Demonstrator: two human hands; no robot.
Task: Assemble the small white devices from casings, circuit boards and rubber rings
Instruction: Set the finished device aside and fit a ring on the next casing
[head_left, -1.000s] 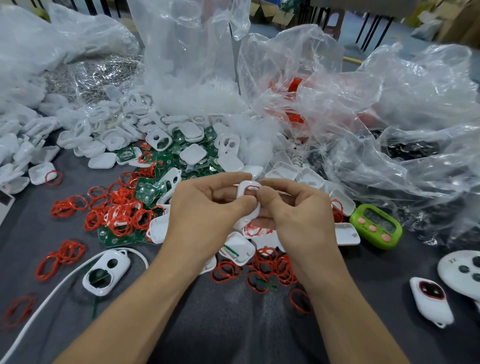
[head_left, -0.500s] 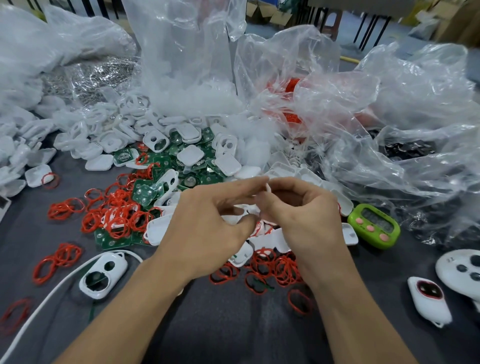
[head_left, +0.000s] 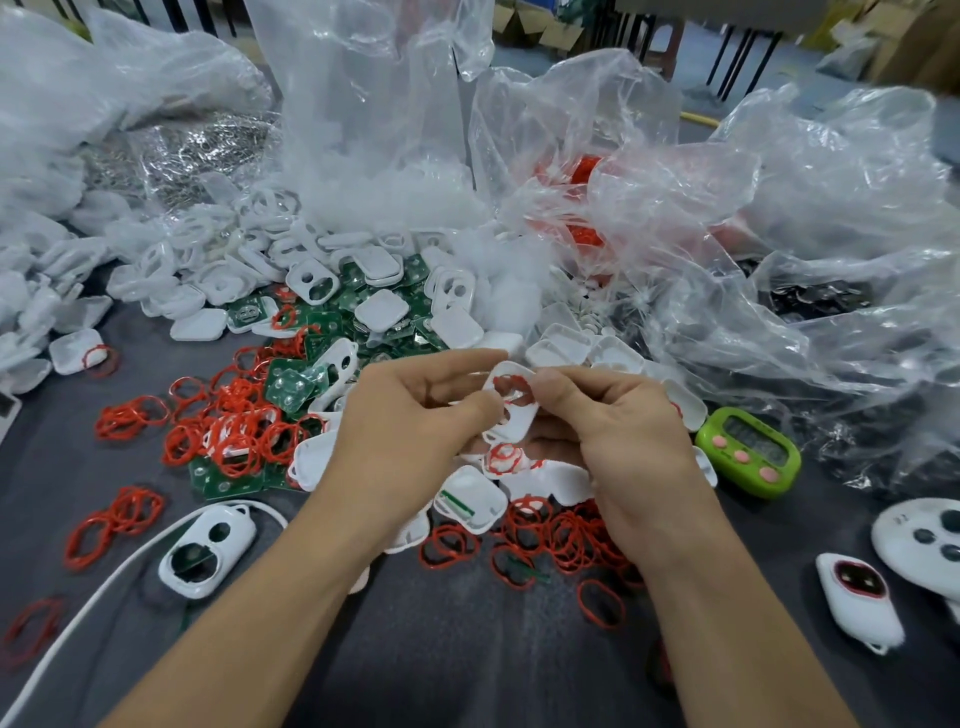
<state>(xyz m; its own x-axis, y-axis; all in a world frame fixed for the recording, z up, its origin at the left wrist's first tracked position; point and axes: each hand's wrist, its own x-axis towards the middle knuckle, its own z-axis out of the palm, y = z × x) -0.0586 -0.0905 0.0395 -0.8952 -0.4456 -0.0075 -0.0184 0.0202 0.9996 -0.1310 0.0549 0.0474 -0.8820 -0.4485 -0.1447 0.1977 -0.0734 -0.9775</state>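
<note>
Red rubber ring (head_left: 513, 387) back in view on the white casing (head_left: 517, 423), pinched between left hand (head_left: 410, 431) and right hand (head_left: 623, 441), seating apparently underway

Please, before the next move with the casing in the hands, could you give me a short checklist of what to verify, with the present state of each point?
1. Grip: the left hand and the right hand both pinch the white plastic casing with two openings: ok.
2. Thin red rubber ring seated all round the casing's upper opening: cannot tell; its line looks wavy.
3. Circuit board inside this casing: cannot tell.
4. Green square circuit boards lying on the grey table, beside the left hand: ok.
5. Spare loose red rubber rings on the table below the hands: ok.
</note>
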